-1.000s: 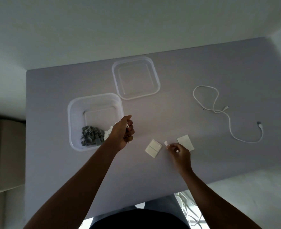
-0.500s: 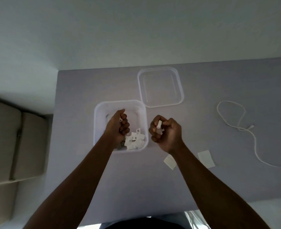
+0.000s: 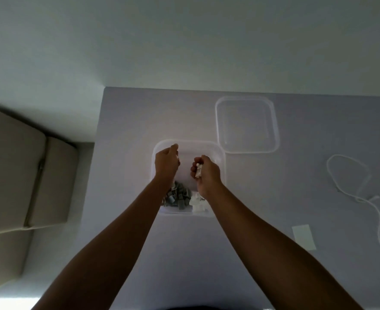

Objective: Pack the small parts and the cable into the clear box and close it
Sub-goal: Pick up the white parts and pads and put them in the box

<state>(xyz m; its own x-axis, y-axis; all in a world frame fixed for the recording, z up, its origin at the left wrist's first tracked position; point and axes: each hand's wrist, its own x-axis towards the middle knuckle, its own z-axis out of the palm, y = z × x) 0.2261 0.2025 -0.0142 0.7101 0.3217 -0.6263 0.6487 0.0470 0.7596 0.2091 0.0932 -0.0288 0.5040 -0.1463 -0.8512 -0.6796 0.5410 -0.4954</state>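
The clear box stands open in the middle of the grey table. Several grey parts and white parts lie at its near side. Both hands hover over the box. My right hand is closed around small white parts. My left hand is curled, and I cannot tell whether it holds anything. The clear lid lies flat behind the box to the right. The white cable lies loose at the right.
A white rectangular sheet lies on the table right of my right forearm. Beige cushioned furniture stands to the left of the table. A pale wall rises behind the table's far edge.
My right hand has carried the white parts from the table to above the box. My left hand has stayed over the box, moving a little toward its far side. The view has shifted left.
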